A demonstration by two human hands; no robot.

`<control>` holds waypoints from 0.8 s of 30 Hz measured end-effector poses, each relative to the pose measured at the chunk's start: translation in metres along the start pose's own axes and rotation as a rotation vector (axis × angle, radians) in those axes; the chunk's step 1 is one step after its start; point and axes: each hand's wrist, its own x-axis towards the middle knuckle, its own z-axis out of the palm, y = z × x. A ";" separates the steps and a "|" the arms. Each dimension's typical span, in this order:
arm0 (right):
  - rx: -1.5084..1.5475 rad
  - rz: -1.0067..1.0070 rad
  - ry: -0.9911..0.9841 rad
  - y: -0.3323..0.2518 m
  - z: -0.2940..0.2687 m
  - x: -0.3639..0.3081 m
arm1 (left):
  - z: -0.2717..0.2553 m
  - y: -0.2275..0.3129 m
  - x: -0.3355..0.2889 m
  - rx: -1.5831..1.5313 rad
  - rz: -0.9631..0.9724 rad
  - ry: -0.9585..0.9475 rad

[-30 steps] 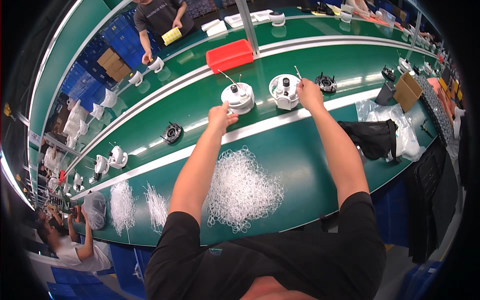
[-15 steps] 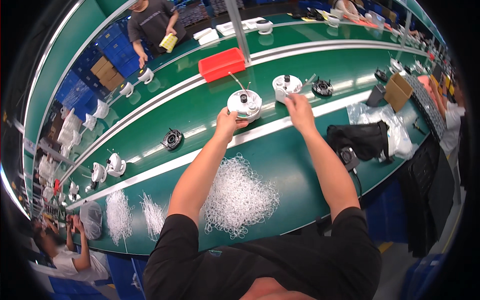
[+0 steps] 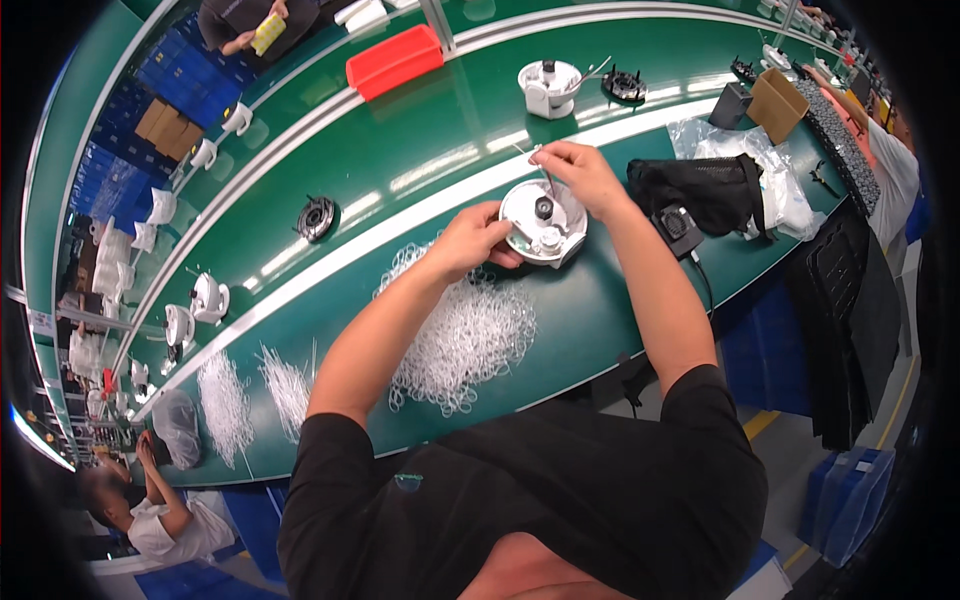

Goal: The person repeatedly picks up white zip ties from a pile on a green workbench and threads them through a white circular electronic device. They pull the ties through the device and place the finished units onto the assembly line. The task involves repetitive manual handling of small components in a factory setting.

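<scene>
A round white plastic housing (image 3: 524, 214) with a black knob in its middle is tilted over the near bench. My left hand (image 3: 474, 240) grips its left rim, thumb on top and fingers underneath. Above its far edge, my right hand (image 3: 585, 176) pinches the thin wires that rise from the housing. Their exact number is hard to make out. Below my left forearm lies a heap of white looped ties (image 3: 465, 335). A second white housing (image 3: 549, 90) stands on the green conveyor, beside a black round part (image 3: 625, 88).
A red tray (image 3: 395, 62) sits across the conveyor. Another black ring part (image 3: 316, 217) lies left. To the right are a black bag (image 3: 695, 190), a small black device (image 3: 678, 231) and an open cardboard box (image 3: 778, 105). Co-workers are at the far side, left and right.
My left hand has brought the housing from the conveyor toward me and to the right. My right hand has left the second housing and now pinches the wires. The view has shifted.
</scene>
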 end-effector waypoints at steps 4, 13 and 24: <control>-0.037 -0.030 -0.081 0.004 -0.004 -0.009 | -0.001 -0.008 -0.001 -0.053 -0.034 0.040; -0.120 -0.046 -0.090 -0.006 -0.006 -0.018 | -0.056 -0.009 -0.026 0.673 0.118 0.320; -0.125 -0.027 -0.037 -0.005 0.000 -0.023 | -0.013 -0.007 -0.030 1.244 -0.026 -0.050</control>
